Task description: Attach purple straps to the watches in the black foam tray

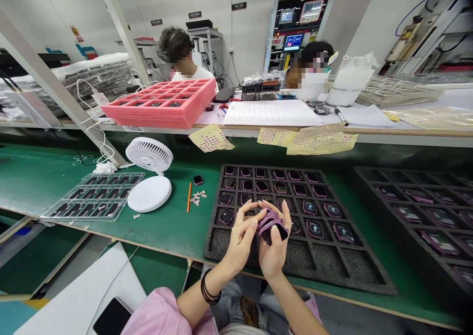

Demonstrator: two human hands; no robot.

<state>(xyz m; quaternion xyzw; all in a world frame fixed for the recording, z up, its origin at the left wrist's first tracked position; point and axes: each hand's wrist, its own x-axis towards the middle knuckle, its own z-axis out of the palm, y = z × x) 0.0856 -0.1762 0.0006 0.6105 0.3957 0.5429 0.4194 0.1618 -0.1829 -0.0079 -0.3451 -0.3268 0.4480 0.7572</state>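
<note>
Over a dark foam tray (303,258), both hands are raised around a purple-framed smartwatch (270,217) with a black face. My right hand (273,258) grips it, thumb across the dark face and fingers behind. The fingertips of my left hand (240,239) are pinched at the watch's upper left edge, closed on its purple part. Whether that part is separate from the watch I cannot tell. Purple-framed watches fill several pockets of the tray; those at the right have lit dials, such as one lit watch (343,232). The hands hide some middle pockets.
Left on the green bench are a white fan (150,194), a clear tray of black parts (59,209), an orange stick (189,197), small pale pieces (197,197) and a loose watch (198,180). Another foam tray (369,172) stands right. A pink foam tray (148,116) rests on the shelf; two people sit beyond.
</note>
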